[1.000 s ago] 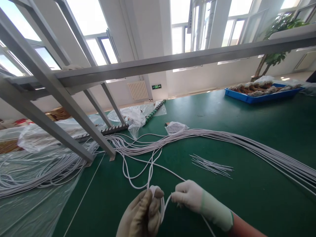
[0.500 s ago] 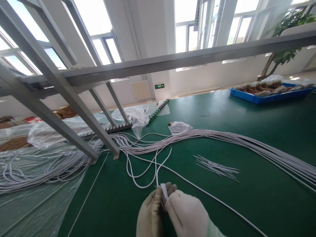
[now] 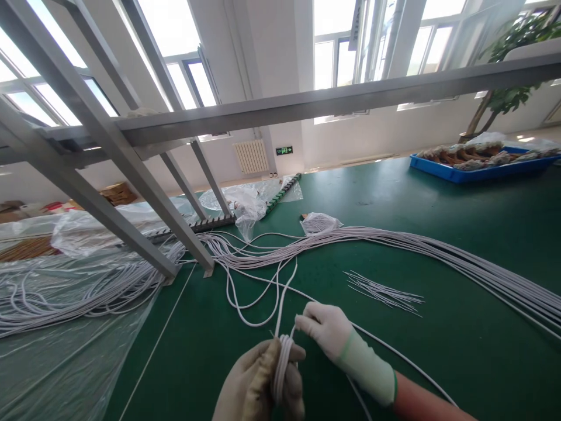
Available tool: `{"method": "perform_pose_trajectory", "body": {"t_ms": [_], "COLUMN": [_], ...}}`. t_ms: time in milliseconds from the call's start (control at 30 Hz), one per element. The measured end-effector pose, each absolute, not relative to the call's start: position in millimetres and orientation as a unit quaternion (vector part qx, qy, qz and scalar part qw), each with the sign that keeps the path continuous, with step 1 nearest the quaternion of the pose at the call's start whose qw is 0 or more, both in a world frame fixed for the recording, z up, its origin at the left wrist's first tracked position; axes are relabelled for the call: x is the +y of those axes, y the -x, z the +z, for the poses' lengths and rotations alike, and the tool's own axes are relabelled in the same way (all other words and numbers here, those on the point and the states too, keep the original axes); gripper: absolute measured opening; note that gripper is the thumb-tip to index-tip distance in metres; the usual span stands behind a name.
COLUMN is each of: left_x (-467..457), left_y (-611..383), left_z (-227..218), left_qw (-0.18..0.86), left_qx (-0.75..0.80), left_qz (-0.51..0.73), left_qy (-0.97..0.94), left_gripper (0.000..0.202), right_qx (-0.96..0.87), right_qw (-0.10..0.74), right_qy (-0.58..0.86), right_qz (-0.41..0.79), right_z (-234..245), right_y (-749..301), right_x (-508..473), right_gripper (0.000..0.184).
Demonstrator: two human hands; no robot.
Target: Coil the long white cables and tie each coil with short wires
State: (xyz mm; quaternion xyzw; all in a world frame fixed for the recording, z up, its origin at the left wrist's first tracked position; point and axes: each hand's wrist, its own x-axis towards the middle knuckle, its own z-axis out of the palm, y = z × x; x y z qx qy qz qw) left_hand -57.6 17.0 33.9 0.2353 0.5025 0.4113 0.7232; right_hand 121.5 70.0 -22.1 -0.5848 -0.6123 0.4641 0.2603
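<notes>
My left hand [image 3: 258,380], in a worn pale glove, is closed around a small coil of white cable [image 3: 283,368] at the bottom middle. From the top of the coil a strand runs up toward the cable bundle. Just right of it my right hand [image 3: 326,330], in a white glove with a green-edged cuff, pinches a length of the same cable that leads up out of the coil. Its thumb and fingertips are pressed together. Part of the coil is hidden behind the left fingers.
A long bundle of white cables [image 3: 394,235] crosses the green table [image 3: 473,362]. Short thin wires [image 3: 385,293] lie to the right, and a plastic bag [image 3: 321,223] sits by the bundle. Grey metal frame bars [image 3: 144,204] stand at left. A blue tray [image 3: 477,174] is at the far right.
My right hand has moved up and away from the coil, drawing a strand of cable with it. My left hand has shifted slightly left, and more of the coil shows.
</notes>
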Motion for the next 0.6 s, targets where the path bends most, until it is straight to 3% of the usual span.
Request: {"method": "perform_pose_trajectory", "body": {"t_ms": [100, 233, 433, 600], "left_x": [20, 21, 18, 28], "left_y": [51, 50, 49, 47], "left_z": [32, 24, 3, -7], "left_qw": [0.765, 0.678, 0.585, 0.686], "left_qx": [0.5, 0.582, 0.616, 0.53], "left_qz": [0.337, 0.366, 0.462, 0.447], "left_qy": [-0.227, -0.259, -0.253, -0.219], "left_gripper": [0.025, 0.02, 0.011, 0.007], "right_qx": [-0.638, -0.708, -0.763, -0.755], "right_qw": [0.287, 0.265, 0.228, 0.234], "right_qy": [0.579, 0.578, 0.557, 0.55], "right_qz": [0.419, 0.308, 0.238, 0.27], "right_z": [6, 13, -21, -63], "right_y": [-111, -103, -107, -89], "right_x": [68, 42, 22, 20], "right_gripper": [0.034, 0.029, 0.014, 0.017]}}
